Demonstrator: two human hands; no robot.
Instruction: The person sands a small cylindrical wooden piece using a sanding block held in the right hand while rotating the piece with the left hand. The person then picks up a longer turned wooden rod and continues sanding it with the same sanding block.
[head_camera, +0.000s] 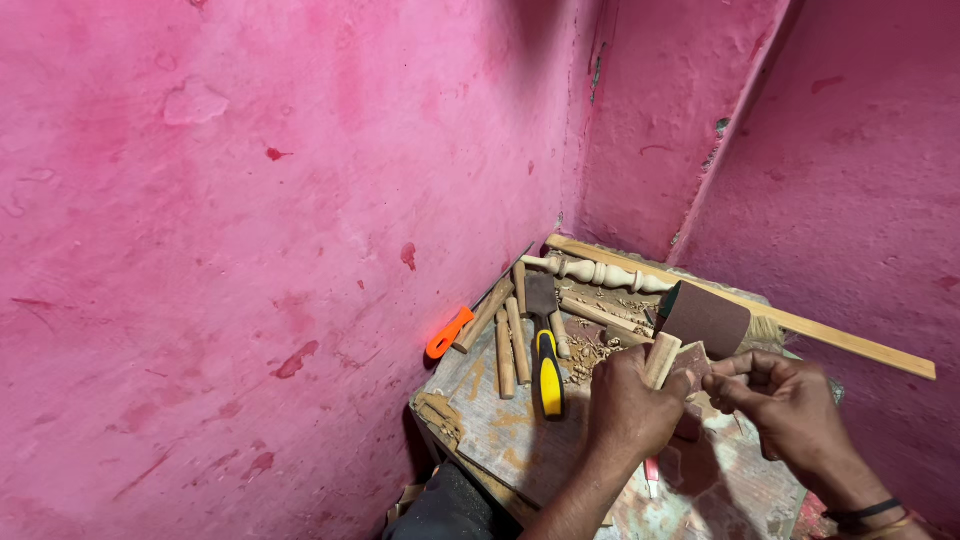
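The left hand (628, 405) is closed around a short pale wooden dowel (661, 360), which stands nearly upright out of the top of the fist, above the right part of the table (500, 425). The right hand (785, 400) sits just beside it, its fingers (735, 368) pinched shut on a small piece of brown sandpaper (692, 362) pressed against the side of the dowel. Under the left wrist a thin red-tipped tool (651, 476) lies on the table, mostly hidden.

The table is a worn, paint-stained board pushed into the corner of 2 pink walls (250, 250). Near its middle lies a chisel with a yellow-and-black handle (546, 370), blade pointing toward the far edge. To the left of it several plain wooden pegs (508, 350) lie roughly side by side. At the table's left edge, against the wall, an orange handle (449, 333) sticks out. Along the far edge lies a turned wooden spindle (600, 273) with beads and grooves, and wood shavings (590, 350) are scattered between it and the chisel. A long thin wooden strip (800, 325) runs from the far corner out past the right edge. A larger curled sheet of dark brown sandpaper (706, 318) rests just behind the hands.
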